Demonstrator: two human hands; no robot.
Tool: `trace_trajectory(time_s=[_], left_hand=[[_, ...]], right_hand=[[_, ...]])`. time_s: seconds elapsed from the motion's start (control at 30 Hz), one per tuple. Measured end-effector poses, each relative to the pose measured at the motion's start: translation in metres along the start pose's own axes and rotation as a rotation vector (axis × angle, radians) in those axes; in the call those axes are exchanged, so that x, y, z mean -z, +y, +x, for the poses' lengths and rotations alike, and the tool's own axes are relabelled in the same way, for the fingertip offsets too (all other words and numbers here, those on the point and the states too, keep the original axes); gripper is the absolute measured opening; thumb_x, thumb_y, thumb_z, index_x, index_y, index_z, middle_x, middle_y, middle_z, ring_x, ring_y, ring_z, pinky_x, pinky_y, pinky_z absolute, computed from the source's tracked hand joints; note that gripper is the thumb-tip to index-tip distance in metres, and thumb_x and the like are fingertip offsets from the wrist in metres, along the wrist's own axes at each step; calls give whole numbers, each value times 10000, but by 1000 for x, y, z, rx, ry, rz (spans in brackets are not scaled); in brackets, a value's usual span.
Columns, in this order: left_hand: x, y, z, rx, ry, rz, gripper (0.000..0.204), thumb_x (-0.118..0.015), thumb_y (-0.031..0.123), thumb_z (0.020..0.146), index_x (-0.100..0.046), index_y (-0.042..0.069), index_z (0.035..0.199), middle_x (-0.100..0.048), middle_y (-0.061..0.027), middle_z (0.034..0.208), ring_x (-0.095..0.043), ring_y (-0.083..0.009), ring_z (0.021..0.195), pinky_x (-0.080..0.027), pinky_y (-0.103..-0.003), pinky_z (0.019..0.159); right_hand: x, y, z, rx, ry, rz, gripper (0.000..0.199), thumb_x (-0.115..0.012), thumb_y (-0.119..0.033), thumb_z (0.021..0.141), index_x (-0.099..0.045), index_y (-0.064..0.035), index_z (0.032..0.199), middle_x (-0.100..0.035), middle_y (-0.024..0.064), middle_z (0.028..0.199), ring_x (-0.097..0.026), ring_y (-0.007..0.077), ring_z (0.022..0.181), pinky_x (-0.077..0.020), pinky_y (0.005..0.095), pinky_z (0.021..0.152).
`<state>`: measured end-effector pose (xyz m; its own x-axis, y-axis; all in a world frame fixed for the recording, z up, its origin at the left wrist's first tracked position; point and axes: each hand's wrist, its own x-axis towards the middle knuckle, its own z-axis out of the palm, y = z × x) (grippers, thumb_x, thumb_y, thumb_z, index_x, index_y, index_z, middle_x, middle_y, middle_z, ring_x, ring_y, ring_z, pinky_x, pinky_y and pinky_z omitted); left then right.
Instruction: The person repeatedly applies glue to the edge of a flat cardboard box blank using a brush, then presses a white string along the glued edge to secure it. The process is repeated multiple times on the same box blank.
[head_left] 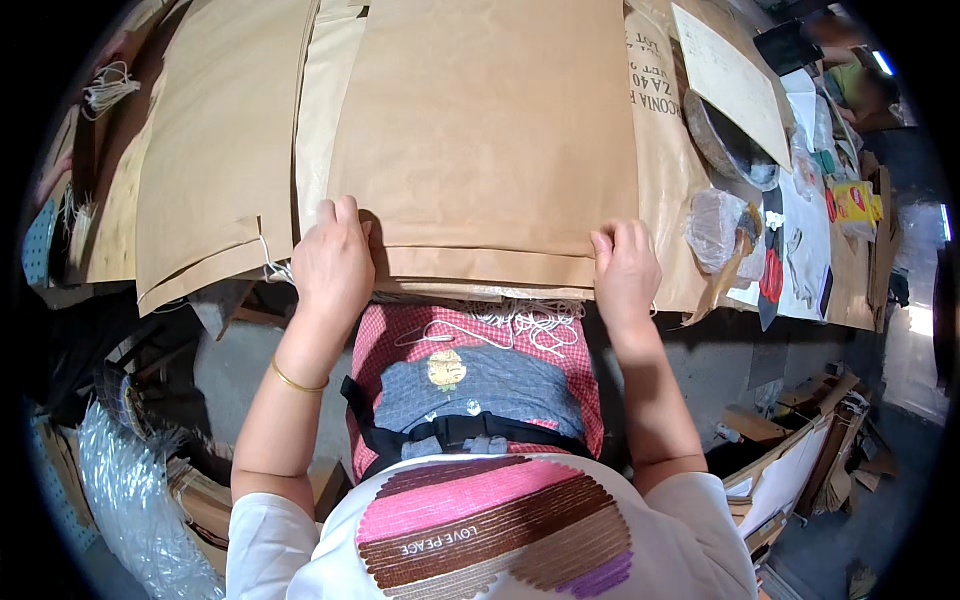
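1. The left hand [332,262] lies flat, fingers spread, on the folded near edge of a brown paper sheet [490,130].
2. The right hand [625,272] presses the same fold, fingers open.
3. The sheet lies on the counter [670,180], with white strings [520,322] hanging below its edge.

At nine o'clock, more brown paper sheets [200,150] overlap on the desk [665,200]. At ten, a white string bundle [105,88]. At three, a clear plastic bag [715,228], red scissors [772,277] and a yellow packet [855,203]. At seven, bubble wrap [130,500] on the floor.
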<state>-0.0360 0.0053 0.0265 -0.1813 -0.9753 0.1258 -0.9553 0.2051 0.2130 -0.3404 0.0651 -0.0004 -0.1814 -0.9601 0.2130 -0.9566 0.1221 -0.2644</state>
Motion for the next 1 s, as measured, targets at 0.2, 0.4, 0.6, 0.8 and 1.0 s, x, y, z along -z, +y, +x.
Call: trace_trajectory(time_s=[0.2, 0.4, 0.6, 0.8, 1.0], left_hand=[[-1, 49, -27, -518, -227, -55, 865, -701, 380, 749, -304, -60, 1380, -353, -254, 1403, -309, -374, 1333, -259, -428, 1105], [3, -1, -29, -131, -272, 218, 1011, -582, 582, 783, -225, -142, 1391, -198, -288, 1486, -155, -391, 1406, -155, -416, 1153], [-11, -11, -31, -99, -95, -10, 713, -537, 362, 913, -282, -104, 1388, -236, -268, 1480, -186, -390, 1396, -205, -435, 1131], [-14, -13, -28, -83, -39, -145, 598, -557, 240, 911, -338, -86, 1361, -298, -277, 1443, -258, -404, 1360, -242, -440, 1114], [4, -45, -31, 549, -80, -1084, 264, -626, 176, 882, -544, -44, 1002, -601, -87, 793, -534, -154, 681, -448, -286, 608]], right_hand=[[-10, -84, -22, 514, -184, 136, 770, -701, -351, 746, -408, 21, 1353, -431, 184, 1385, -351, 312, 1330, -218, 462, 1129], [4, -3, -29, 36, -88, -6, 818, -622, -354, 857, -217, 79, 1420, -206, 296, 1473, -217, 381, 1381, -190, 447, 1131], [6, 18, -22, -164, 110, 79, 491, -689, -188, 793, -540, 82, 1176, -524, 215, 1246, -485, 365, 1130, -401, 446, 962], [10, 11, -19, -184, 137, 371, 373, -593, -57, 837, -533, 32, 1193, -550, 161, 1231, -523, 277, 1117, -438, 388, 927], [79, 33, -19, -493, -246, 1448, 453, -507, 20, 855, -416, 43, 1299, -545, 129, 1241, -573, 28, 784, -361, 134, 456]])
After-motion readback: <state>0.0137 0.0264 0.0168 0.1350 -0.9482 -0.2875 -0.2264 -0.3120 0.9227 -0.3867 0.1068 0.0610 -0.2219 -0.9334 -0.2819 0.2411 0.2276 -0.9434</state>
